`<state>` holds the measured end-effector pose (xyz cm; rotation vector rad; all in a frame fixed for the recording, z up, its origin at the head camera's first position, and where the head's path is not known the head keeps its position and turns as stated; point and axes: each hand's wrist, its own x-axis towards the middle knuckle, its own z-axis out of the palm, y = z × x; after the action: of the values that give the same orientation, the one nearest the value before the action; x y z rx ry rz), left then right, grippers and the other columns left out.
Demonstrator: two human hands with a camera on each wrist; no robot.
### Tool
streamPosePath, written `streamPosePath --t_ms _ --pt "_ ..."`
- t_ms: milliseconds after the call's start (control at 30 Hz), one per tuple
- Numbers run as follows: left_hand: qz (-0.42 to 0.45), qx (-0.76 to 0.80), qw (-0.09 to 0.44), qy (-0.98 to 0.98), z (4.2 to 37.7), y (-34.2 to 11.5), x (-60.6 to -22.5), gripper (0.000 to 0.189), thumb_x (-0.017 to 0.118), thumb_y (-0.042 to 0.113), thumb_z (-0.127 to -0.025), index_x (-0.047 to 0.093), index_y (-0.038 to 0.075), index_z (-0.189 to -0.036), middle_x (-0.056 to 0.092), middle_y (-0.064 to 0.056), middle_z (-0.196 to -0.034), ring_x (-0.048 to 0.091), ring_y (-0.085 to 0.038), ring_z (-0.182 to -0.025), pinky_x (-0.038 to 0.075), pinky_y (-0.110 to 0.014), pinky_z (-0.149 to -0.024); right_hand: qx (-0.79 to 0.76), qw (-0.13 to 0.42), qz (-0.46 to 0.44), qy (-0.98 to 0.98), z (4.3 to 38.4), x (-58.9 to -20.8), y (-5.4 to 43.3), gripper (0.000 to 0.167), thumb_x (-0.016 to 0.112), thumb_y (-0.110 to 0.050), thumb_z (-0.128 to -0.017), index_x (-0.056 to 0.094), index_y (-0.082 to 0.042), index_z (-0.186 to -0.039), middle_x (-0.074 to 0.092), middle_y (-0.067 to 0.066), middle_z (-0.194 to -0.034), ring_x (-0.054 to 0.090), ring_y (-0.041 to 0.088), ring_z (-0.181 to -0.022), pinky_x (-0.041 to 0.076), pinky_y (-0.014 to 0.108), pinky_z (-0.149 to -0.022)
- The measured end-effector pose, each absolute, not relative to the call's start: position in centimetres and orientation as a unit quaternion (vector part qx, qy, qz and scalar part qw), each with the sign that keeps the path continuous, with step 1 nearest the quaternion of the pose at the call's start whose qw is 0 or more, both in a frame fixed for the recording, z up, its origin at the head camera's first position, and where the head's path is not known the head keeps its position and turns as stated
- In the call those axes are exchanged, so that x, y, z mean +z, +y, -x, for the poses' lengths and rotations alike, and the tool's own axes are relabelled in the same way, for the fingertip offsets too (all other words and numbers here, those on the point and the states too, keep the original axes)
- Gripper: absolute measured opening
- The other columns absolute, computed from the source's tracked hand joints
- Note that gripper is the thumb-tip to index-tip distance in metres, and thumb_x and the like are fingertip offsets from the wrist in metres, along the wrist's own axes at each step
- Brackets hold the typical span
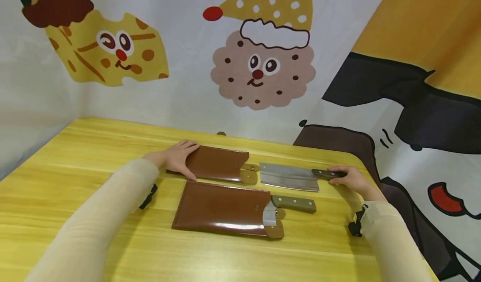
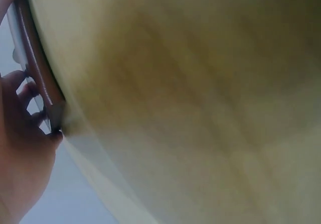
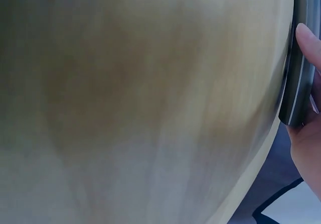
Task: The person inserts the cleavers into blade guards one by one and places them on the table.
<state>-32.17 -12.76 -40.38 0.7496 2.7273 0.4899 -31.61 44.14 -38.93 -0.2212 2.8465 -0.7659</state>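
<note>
I have my left hand (image 1: pixel 176 158) spread wide over the rear sheath (image 1: pixel 218 163), my right hand (image 1: pixel 354 180) gripping the cleaver (image 1: pixel 289 177) by its handle (image 1: pixel 319 173), and should square blade to opening (image 1: pixel 241 165).

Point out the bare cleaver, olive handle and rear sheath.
Bare cleaver (image 1: pixel 294 178): head view, on the blade.
Olive handle (image 1: pixel 294 203): head view, mid-grip.
Rear sheath (image 1: pixel 218 164): head view, brown upper face.

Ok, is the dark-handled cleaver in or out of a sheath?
Out: its blade shows bare beside the far sheath, and the right hand holds its handle.
</note>
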Motion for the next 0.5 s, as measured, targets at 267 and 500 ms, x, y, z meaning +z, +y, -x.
streamPosePath --t_ms 267,500 --pt "-0.262 0.134 0.110 0.949 32.3 -12.4 -40.3 0.114 0.072 0.062 -0.067 0.020 0.004 -0.149 0.017 -0.020 -0.155 0.015 -0.046 -0.139 0.019 -0.066 -0.106 -0.256 0.097 0.059 0.960 31.0 -38.3 45.0 0.054 0.074 -0.033 -0.079 0.062 0.001 -0.119 0.056 0.025 -0.125 0.052 0.037 -0.112 0.044 0.050 -0.093" --pt "-0.252 0.135 0.089 0.954 32.0 -12.3 -40.7 0.114 0.072 0.063 -0.066 0.023 -0.001 -0.147 0.025 -0.024 -0.151 0.020 -0.046 -0.137 0.019 -0.065 -0.107 -0.287 0.108 0.042 0.951 30.5 -37.9 45.6 0.056 0.075 -0.032 -0.078 0.061 0.000 -0.121 0.061 0.011 -0.118 0.053 -0.001 -0.093 0.048 0.033 -0.086"
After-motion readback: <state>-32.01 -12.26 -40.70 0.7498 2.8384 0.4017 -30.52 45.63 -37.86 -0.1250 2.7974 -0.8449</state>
